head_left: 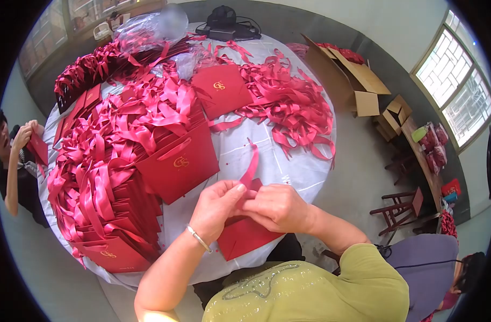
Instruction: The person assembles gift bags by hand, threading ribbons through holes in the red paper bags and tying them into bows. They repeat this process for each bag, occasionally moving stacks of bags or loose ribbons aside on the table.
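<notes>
A flat red paper bag (244, 236) lies at the near edge of the round worktop (288, 166), just in front of the person's body. A red ribbon (251, 163) rises from its top edge. The left hand (218, 206), with a bracelet on its wrist, has its grip pinched together on the ribbon. The right hand (280, 208), touching the left, is clamped on the bag's top edge.

Beside them lies a finished bag (178, 166) against a long stack of bags (103, 198). Loose ribbons (296, 110) lie further back. A cardboard box (355, 80) stands on the floor, and a co-worker's hand (24, 134) holds another bag at the left.
</notes>
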The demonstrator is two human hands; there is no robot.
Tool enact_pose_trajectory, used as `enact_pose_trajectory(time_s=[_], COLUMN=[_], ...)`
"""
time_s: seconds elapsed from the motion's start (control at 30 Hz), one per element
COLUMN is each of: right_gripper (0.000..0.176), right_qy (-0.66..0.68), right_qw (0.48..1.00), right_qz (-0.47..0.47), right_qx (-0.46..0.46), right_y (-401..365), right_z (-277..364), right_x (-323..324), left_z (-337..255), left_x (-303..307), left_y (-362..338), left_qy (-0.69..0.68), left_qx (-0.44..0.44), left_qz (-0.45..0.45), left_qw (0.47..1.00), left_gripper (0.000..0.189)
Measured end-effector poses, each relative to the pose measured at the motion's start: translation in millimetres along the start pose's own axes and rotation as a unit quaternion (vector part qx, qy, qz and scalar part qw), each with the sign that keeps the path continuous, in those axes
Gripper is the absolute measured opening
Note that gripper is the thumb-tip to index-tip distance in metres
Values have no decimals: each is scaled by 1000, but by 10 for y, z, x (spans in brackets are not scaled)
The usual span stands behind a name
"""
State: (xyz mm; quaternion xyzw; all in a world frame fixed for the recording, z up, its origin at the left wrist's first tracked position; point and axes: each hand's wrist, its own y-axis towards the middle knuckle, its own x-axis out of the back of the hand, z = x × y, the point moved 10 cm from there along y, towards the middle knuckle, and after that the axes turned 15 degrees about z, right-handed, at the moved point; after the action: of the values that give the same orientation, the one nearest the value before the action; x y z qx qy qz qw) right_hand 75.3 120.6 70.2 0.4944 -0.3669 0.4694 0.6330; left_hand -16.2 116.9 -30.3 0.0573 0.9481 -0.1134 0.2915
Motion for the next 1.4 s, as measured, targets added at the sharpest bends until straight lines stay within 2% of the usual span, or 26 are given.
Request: enact_pose_trajectory(time_s=[0.1, 0.2, 0.3, 0.4, 0.47, 0.53, 0.6, 0.63, 0.7, 0.73, 0.8, 0.87, 0.9, 0.93, 1.0, 1.03, 1.1, 1.13, 1.2, 1.23, 1.27, 1.3, 1.33, 1.37, 1.4], right_gripper=[17, 15, 15, 15, 14, 13, 18, 18, 28, 28, 34, 31, 28, 28, 27, 26, 24, 23, 20, 16, 12, 8, 6, 9, 10], right_qy=[53, 67, 76, 92, 106, 119, 129, 129, 180, 180, 318, 444, 515, 515, 676, 696, 691, 707, 695, 635, 568, 406, 227, 148, 139], right_qw=[997, 996, 996, 993, 991, 987, 969, 969, 978, 978, 944, 881, 832, 832, 702, 674, 672, 632, 618, 680, 735, 832, 894, 939, 962], right_qz=[35, 47, 46, 39, 45, 51, 125, 126, 43, 41, -36, -70, -80, -82, -118, -147, -180, -270, -342, -357, -368, -360, -336, -271, -193], right_qx=[31, 22, 5, -60, -74, -91, -168, -168, -93, -97, -84, -152, -187, -190, -187, -197, -197, -166, -134, -87, -38, -116, -188, -153, -133], right_y=[-67, -183, -307, -404, -460, -504, -554, -515, -318, -245, -130, -38, -25, 15, 57, 13, -13, -46, -226, -337, -470, -642, -749, -658, -551], right_z=[72, 12, -137, -378, -485, -560, -697, -681, -510, -480, -466, -581, -608, -573, -554, -621, -695, -750, -825, -866, -852, -758, -607, -455, -346], right_x=[-10, 85, 63, 28, -17, -8, -120, -96, 125, 144, 227, 56, -63, -91, -285, -410, -320, -194, 191, 481, 747, 958, 1143, 1174, 1043], left_z=[-105, -270, -352, -447, -544, -608, -682, -697, -675, -647, -602, -549, -511, -498, -443, -405, -426, -410, -429, -438, -409, -474, -515, -487, -480], left_x=[109, 160, 198, 206, 216, 188, 119, 75, -44, -94, -185, -263, -287, -317, -314, -311, -262, -233, -62, 21, 57, 8, -99, -159, -181], left_y=[6, -70, -75, -119, -173, -210, -254, -261, -260, -253, -244, -221, -206, -199, -169, -155, -161, -164, -114, -124, -119, -134, -148, -134, -137], left_qy=[-34, -93, -102, -95, -119, -127, -77, -46, -21, -14, 21, 20, 19, 35, 42, 48, 131, 109, 219, 330, 329, 479, 615, 635, 636], left_qx=[-46, -99, -148, -202, -260, -280, -309, -315, -306, -296, -284, -264, -249, -247, -238, -230, -227, -216, -192, -134, -130, -146, -158, -146, -143], left_qz=[-15, -48, -40, -40, -38, -26, -9, 13, 48, 50, 62, 69, 70, 79, 89, 97, 74, 54, -11, -61, -59, -82, -102, -85, -84], left_qw=[998, 990, 983, 974, 957, 951, 948, 948, 951, 954, 957, 962, 966, 965, 966, 967, 962, 969, 957, 933, 934, 862, 765, 754, 754], left_gripper=[18, 20, 23, 26, 24, 21, 14, 12, 9, 9, 9, 9, 10, 10, 11, 11, 9, 13, 19, 22, 22, 28, 33, 44, 44])
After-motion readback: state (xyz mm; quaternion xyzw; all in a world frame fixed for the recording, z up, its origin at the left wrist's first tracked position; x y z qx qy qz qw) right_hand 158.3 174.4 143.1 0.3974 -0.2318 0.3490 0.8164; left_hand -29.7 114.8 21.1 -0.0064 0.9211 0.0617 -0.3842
